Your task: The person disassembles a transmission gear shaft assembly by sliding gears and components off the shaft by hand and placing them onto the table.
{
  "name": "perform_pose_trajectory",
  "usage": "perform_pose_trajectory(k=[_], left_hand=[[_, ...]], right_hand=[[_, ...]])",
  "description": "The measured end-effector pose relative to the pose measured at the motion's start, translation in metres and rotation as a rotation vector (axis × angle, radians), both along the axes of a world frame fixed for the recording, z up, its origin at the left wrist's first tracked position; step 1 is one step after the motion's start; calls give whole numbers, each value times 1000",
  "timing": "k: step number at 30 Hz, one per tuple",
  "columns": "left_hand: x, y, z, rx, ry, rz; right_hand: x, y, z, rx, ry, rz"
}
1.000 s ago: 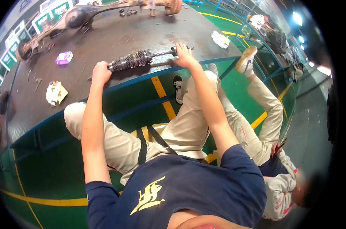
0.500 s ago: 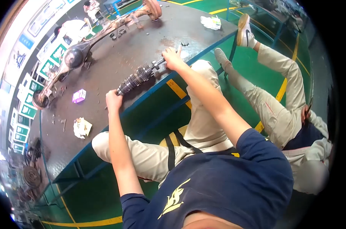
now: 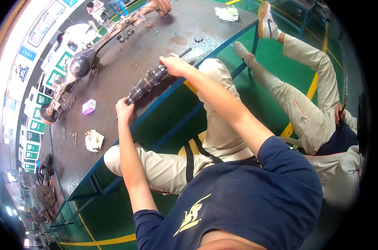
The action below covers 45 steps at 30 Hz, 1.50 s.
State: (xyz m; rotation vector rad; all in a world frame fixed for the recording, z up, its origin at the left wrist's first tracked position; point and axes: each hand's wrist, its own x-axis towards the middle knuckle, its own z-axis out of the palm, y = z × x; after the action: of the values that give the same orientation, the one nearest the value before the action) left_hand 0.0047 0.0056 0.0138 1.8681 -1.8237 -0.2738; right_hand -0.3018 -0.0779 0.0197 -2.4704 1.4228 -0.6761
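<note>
Head view, dark metal gear shaft (image 3: 148, 81), toothed rings (image 3: 141, 87) closely stacked

Shows a dark swoosh (image 3: 270, 29), the Nike brand mark, on the side of a white sneaker (image 3: 264, 13) worn by the person (image 3: 299, 108) at the right. Displays a slanted yellow emblem (image 3: 192, 216) on the chest of a navy T-shirt (image 3: 251, 191), hard to read as letters. Includes, in the background, a blue sign (image 3: 27, 53), a blue emblem (image 3: 23, 73) and green posters (image 3: 54, 78), with lettering too small and blurred to read.
</note>
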Motion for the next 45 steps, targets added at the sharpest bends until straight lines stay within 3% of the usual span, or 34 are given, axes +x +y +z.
perform_pose_trajectory(k=[5,8,11,17,19,20,23,34,41,45], left_hand=[[16,-4,-15,-24,76,-13],[19,8,-10,-123,87,-5],[16,14,-4,-46,301,-44],[23,2,-5,-10,97,-73],[19,-1,-11,53,160,-39],[19,-10,-12,51,123,-31],[12,-11,-2,71,173,-57],[-2,-3,-5,-139,-79,-22],[-9,-1,4,-160,-152,14],[-11,-4,7,-302,-238,-23]], right_hand=[[-3,-10,-12,-147,-18,54],[-6,-18,-15,-111,-38,63],[-11,-9,4,-12,15,54],[-10,-28,7,10,118,48],[-13,-33,-4,113,-2,51],[-12,-35,-10,-12,-20,64],[-7,-29,-6,-25,32,48],[4,-25,-5,-14,270,43],[3,-26,-16,-36,196,60],[1,-35,-30,-21,152,62]])
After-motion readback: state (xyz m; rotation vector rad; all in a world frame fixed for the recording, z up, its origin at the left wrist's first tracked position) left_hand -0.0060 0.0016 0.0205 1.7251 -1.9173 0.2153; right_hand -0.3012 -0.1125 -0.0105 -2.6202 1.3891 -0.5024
